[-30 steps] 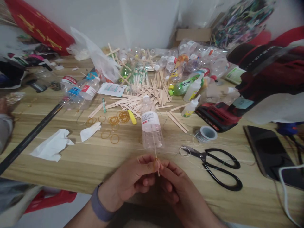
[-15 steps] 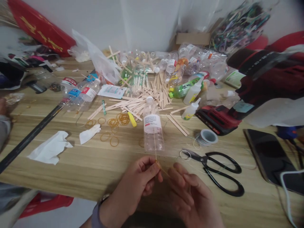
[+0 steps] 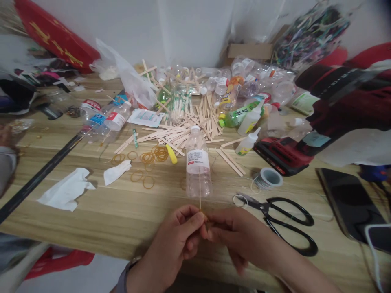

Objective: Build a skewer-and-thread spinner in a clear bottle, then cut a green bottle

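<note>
A clear plastic bottle (image 3: 198,179) with a white label and white cap lies in front of me, its base toward my hands. A thin wooden stick (image 3: 200,202) runs from the bottle's lower part to my fingers; I cannot tell whether it passes inside or over the bottle. My left hand (image 3: 177,234) pinches the stick's near end between thumb and fingers. There, a tan rubber band (image 3: 207,222) shows between both hands. My right hand (image 3: 241,232) is closed on that band, its fingertips touching those of my left.
Black-handled scissors (image 3: 269,209), a wire spool (image 3: 270,178) and a phone (image 3: 348,203) lie right, below a red cordless drill (image 3: 284,154). Rubber bands (image 3: 159,152), wooden sticks (image 3: 171,132) and bottles (image 3: 241,110) cover the far side. A black bar (image 3: 39,173) and another person's sleeve (image 3: 6,165) are left.
My right hand has moved left and turned over, closing in against my left fingertips. The rubber band stretched between the hands is now mostly hidden. My left hand keeps its pinch.
</note>
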{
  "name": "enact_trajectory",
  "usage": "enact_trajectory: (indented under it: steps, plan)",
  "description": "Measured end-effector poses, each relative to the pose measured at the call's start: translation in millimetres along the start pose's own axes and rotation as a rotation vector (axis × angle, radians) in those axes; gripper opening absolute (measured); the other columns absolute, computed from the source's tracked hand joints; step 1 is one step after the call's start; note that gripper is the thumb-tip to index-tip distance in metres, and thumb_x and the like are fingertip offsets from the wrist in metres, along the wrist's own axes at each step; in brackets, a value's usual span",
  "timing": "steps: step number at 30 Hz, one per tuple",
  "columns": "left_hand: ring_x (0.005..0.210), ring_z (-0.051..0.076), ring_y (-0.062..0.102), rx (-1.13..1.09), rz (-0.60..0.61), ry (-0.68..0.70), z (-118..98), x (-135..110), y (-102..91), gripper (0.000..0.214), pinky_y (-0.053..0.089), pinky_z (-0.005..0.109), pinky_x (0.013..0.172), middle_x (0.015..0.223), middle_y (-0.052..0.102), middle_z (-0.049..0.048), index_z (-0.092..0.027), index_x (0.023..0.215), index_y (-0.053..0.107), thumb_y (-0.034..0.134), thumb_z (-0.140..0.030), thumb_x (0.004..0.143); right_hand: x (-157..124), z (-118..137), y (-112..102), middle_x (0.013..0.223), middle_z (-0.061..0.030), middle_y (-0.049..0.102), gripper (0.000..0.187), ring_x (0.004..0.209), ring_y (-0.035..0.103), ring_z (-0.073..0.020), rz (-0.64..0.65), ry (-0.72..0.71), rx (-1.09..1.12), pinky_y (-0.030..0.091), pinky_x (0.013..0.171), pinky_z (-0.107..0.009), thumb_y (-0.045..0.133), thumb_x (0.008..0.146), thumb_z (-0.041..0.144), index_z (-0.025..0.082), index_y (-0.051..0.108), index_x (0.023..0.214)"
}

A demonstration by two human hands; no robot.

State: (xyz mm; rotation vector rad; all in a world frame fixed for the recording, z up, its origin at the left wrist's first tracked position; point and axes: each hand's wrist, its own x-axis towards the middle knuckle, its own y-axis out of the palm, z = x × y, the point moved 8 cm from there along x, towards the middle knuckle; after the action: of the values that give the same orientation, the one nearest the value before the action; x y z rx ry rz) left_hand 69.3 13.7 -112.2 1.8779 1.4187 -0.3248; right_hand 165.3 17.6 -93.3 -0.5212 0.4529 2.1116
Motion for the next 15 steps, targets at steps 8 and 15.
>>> enact_trajectory:
  steps: [8, 15]
  plan:
    - [0.034, 0.004, 0.031, 0.251, -0.041, 0.026, 0.0, -0.6, -4.9, 0.047, 0.018, 0.018, 0.034, 0.048, 0.045, -0.0094, -0.019, 0.077, 0.054, 0.066, -0.065, 0.071, 11.2, -10.5, 21.5, 0.062, -0.0032, 0.069, 0.052, 0.038, 0.056, -0.0069, 0.009, -0.039, 0.385, 0.032, 0.033, -0.011, 0.073, 0.072, 0.063, 0.015, 0.072, 0.093]
    - [0.037, 0.006, 0.033, 0.443, -0.150, 0.168, -6.3, -2.2, -14.9, 0.047, 0.022, 0.019, 0.038, 0.048, 0.039, -0.0098, -0.021, 0.072, 0.046, 0.051, -0.066, 0.084, 21.0, -16.0, 16.8, 0.056, -0.0010, 0.065, 0.046, 0.034, 0.046, -0.0049, -0.230, -0.058, 0.491, 0.024, 0.029, -0.014, 0.083, 0.061, 0.057, 0.014, 0.073, 0.075]
